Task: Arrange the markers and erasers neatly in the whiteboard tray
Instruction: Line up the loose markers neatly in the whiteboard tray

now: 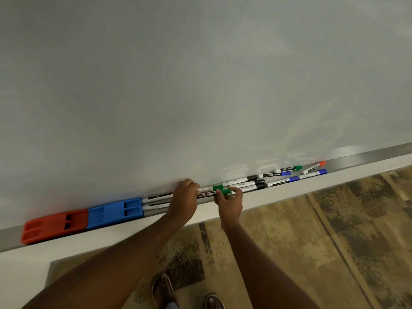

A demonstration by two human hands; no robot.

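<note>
A red eraser (54, 225) and a blue eraser (114, 211) lie end to end at the left of the whiteboard tray (365, 158). Two markers (156, 202) lie side by side right after the blue eraser. My left hand (184, 200) rests on the markers in the tray's middle and covers part of them. My right hand (229, 202) pinches the cap end of a green-capped marker (214, 192); a second green-capped marker (210, 188) lies just behind it. Black-capped markers (249, 182) sit to the right, then blue-capped (285, 179), green-capped (289, 168) and red-capped (315, 166) ones lie scattered.
The whiteboard (200, 85) rises right behind the tray. A white ledge (278, 195) runs along the tray's front. Below lies a patterned brown floor (312, 241), with my two shoes (165, 291) at the bottom edge.
</note>
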